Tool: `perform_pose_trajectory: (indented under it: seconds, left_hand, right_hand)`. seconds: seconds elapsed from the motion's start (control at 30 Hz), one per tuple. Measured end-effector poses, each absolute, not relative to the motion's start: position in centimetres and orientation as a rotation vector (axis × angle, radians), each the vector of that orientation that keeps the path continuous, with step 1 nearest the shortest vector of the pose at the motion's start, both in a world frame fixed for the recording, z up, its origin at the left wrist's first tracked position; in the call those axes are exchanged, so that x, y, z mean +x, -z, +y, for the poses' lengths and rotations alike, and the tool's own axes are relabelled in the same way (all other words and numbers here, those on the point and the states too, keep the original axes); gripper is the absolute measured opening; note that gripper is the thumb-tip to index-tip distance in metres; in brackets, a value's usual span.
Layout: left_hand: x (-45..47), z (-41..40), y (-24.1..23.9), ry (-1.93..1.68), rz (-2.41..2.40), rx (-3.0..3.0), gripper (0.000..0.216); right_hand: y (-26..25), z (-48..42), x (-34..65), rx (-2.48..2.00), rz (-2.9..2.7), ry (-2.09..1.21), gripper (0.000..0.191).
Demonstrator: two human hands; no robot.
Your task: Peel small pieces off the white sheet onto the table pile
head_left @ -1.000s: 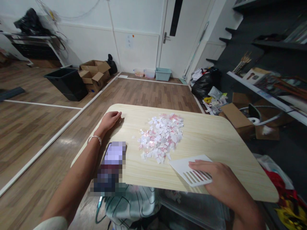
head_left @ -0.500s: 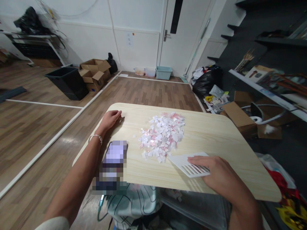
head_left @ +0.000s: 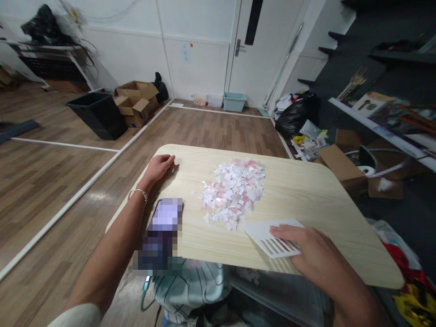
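On the pale wooden table (head_left: pixel 211 243) lies a heap of small white and pinkish paper-like pieces (head_left: pixel 235 190). My right hand (head_left: pixel 311 247) is closed on a flat white slotted scraper (head_left: pixel 272 236), its thumb side over the top. The scraper lies low over the tabletop, its far left corner close to the heap's near edge. At the table's left edge my left hand (head_left: pixel 160 167) rests with fingers curled in, and nothing shows in it. A phone (head_left: pixel 166 215), partly blurred out, lies by my left forearm.
Below the table's near edge is a clear plastic bin (head_left: pixel 282 290) with some pieces in it, beside a checked cloth (head_left: pixel 190 284). A black waste bin (head_left: pixel 97 116) and cardboard boxes (head_left: pixel 136 102) stand on the floor at left. Shelving (head_left: pixel 378 127) runs along the right.
My right hand and the scraper have drawn back very slightly toward me from the heap. My left hand stays at the table's edge. The whole view has shifted a little.
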State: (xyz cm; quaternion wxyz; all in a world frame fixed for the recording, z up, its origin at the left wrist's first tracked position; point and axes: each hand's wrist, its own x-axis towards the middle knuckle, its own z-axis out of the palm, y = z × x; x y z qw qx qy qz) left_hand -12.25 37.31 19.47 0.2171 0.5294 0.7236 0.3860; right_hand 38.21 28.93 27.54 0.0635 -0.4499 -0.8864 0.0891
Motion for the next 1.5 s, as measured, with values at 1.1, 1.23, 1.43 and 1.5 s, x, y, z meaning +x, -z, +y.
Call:
perform_pose_trajectory:
  seconds: [1.1, 1.23, 1.43, 1.5]
  left_hand:
    - [-12.3, 37.4, -19.1, -1.121, 1.968, 1.431, 0.053]
    - [-12.3, 37.4, -19.1, -1.121, 1.95, 1.418, 0.052]
    - [-12.4, 37.5, -19.1, -1.11, 1.977, 1.455, 0.052]
    - [-12.3, 37.5, -19.1, -1.117, 1.978, 1.44, 0.052]
  right_hand:
    - [-27.1, 25.6, 41.0, -1.257, -2.75, -0.177, 0.076]
    - [-27.7, 24.1, 41.9, -1.256, -2.708, -0.195, 0.074]
    - [-28.1, 23.8, 42.8, -1.215, -2.711, -0.2, 0.073]
    - [-28.2, 24.3, 42.9, -1.258, -2.728, -0.216, 0.075]
